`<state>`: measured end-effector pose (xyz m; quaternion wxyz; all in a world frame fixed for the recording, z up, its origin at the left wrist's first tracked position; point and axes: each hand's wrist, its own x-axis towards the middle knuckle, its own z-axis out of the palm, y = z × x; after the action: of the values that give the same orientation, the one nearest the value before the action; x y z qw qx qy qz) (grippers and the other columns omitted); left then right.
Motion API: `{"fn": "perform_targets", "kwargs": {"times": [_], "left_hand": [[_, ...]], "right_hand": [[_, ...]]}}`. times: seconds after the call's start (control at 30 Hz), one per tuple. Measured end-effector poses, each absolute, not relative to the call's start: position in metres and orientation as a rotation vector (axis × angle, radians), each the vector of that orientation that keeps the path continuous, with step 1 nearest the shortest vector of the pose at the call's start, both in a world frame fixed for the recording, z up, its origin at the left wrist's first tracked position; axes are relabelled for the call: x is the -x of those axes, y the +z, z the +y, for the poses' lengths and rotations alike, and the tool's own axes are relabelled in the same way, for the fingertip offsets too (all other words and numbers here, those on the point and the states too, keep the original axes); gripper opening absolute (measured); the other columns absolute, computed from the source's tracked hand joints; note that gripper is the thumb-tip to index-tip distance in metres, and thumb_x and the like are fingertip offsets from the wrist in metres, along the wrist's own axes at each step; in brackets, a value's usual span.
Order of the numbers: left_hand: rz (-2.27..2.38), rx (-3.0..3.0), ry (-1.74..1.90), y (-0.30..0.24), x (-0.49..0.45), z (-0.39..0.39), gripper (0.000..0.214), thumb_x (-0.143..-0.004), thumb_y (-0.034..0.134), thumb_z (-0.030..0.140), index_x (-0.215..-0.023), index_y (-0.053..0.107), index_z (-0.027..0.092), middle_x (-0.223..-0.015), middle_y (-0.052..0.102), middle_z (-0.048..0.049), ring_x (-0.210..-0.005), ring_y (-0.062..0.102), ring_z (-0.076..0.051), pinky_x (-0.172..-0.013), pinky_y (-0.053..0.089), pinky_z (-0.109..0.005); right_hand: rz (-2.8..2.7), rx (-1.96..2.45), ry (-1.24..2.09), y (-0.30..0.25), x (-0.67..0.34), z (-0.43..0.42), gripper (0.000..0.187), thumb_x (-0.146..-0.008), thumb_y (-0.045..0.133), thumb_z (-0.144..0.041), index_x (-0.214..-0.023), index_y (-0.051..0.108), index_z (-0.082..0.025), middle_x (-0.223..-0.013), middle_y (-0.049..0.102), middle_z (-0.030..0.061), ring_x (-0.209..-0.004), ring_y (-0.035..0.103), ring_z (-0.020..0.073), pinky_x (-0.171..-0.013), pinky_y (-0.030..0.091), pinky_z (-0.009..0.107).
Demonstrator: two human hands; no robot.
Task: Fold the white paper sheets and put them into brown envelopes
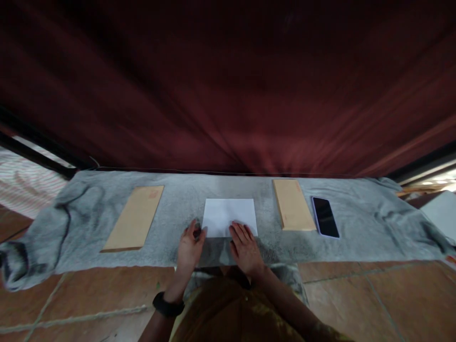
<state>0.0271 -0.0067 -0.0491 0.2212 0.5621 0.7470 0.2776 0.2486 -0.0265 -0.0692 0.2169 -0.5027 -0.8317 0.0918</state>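
Note:
A white sheet of paper (228, 212) lies flat in the middle of the grey cloth. My right hand (246, 248) rests on its lower right part, fingers stretched out over the surface. At the lower left corner is my left hand (191, 244), its thumb touching or just beside the paper's edge. The thumb and index finger of that hand stand apart, while its other fingers are partly curled and hard to make out. Neither hand grips anything.
Grey cloth (366, 213) covers the long narrow table. Left of the paper lies a stack of brown envelopes (137, 213); on the right is another brown envelope stack (294, 204). A smartphone (325, 217) lies beside it. Behind the table hangs a dark red curtain (228, 95).

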Motion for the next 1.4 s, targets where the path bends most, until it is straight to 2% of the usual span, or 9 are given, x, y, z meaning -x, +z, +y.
{"fn": "perform_targets", "kwargs": {"times": [0.17,0.3,0.4,0.63,0.73,0.93,1.07,1.2,1.4], "left_hand": [[2.011,-1.332,0.703,-0.035,-0.026,0.009,0.055,-0.081,0.066,0.040,-0.129,0.058,0.015,-0.080,0.072,-0.0043,-0.077,0.069,-0.024,-0.073,0.050,-0.033],[1.816,-1.082,0.917,-0.033,-0.029,0.015,0.041,-0.066,0.075,0.037,-0.101,0.067,0.019,-0.069,0.069,-0.0002,-0.067,0.066,-0.021,-0.065,0.047,-0.030],[1.670,-1.021,0.981,-0.026,-0.036,0.012,0.038,-0.063,0.075,0.047,-0.087,0.067,0.018,-0.066,0.067,0.0007,-0.062,0.062,-0.018,-0.059,0.046,-0.028],[1.441,-1.007,1.214,0.035,-0.056,-0.001,0.052,-0.074,0.075,0.058,-0.106,0.068,0.017,-0.070,0.066,0.0015,-0.066,0.061,-0.015,-0.064,0.048,-0.026],[1.441,-1.075,1.308,0.049,-0.057,0.002,0.056,-0.083,0.063,0.064,-0.113,0.067,0.017,-0.085,0.071,-0.0045,-0.081,0.067,-0.019,-0.074,0.054,-0.030],[1.599,-0.946,1.279,0.013,-0.057,0.000,0.062,-0.079,0.067,0.065,-0.118,0.063,0.018,-0.112,0.071,-0.0112,-0.101,0.069,-0.024,-0.080,0.057,-0.035],[1.331,-0.588,1.120,-0.009,-0.070,-0.006,0.063,-0.069,0.079,0.062,-0.110,0.065,0.017,-0.109,0.074,-0.0144,-0.099,0.072,-0.026,-0.081,0.058,-0.037],[1.220,-0.430,1.100,-0.015,-0.081,-0.004,0.057,-0.071,0.078,0.062,-0.103,0.066,0.017,-0.103,0.076,-0.0152,-0.091,0.075,-0.026,-0.076,0.060,-0.036],[1.382,-0.651,1.121,-0.028,-0.078,0.006,0.051,-0.065,0.082,0.054,-0.096,0.067,0.017,-0.094,0.075,-0.0082,-0.074,0.073,-0.019,-0.063,0.058,-0.029]], "right_hand": [[-2.310,1.431,0.239,-0.068,-0.246,-0.023,0.049,-0.098,0.048,-0.022,-0.147,0.049,-0.016,-0.153,0.050,0.0103,-0.141,0.046,0.0245,-0.121,0.032,0.046],[-2.323,1.455,0.187,-0.065,-0.244,-0.021,0.047,-0.099,0.049,-0.026,-0.145,0.051,-0.015,-0.150,0.053,0.0107,-0.137,0.050,0.0251,-0.119,0.034,0.046],[-2.315,1.495,0.166,-0.060,-0.239,-0.021,0.049,-0.099,0.051,-0.027,-0.146,0.051,-0.014,-0.151,0.052,0.0106,-0.135,0.052,0.0256,-0.115,0.039,0.044],[-2.102,1.577,0.316,-0.018,-0.226,-0.004,0.048,-0.097,0.042,-0.014,-0.144,0.053,-0.017,-0.145,0.058,0.0132,-0.122,0.063,0.0260,-0.101,0.051,0.040],[-1.702,1.471,0.638,0.002,-0.228,0.011,0.042,-0.101,0.039,-0.025,-0.139,0.057,-0.022,-0.136,0.065,0.0097,-0.117,0.066,0.0251,-0.099,0.052,0.039],[-0.728,1.067,1.227,0.002,-0.230,0.027,0.041,-0.094,0.055,-0.055,-0.114,0.065,-0.021,-0.116,0.074,0.0074,-0.109,0.069,0.0232,-0.094,0.057,0.039],[-0.608,1.011,1.284,-0.026,-0.225,0.020,0.041,-0.094,0.054,-0.057,-0.117,0.062,-0.024,-0.125,0.070,0.0088,-0.115,0.068,0.0225,-0.099,0.056,0.043],[-0.583,1.056,1.286,-0.058,-0.216,0.006,0.045,-0.094,0.050,-0.061,-0.117,0.063,-0.024,-0.123,0.071,0.0106,-0.114,0.068,0.0243,-0.101,0.055,0.048],[-0.917,1.156,1.270,-0.088,-0.212,-0.002,0.059,-0.100,0.026,-0.064,-0.127,0.060,-0.024,-0.124,0.070,0.0161,-0.109,0.071,0.0271,-0.092,0.057,0.052]]}}
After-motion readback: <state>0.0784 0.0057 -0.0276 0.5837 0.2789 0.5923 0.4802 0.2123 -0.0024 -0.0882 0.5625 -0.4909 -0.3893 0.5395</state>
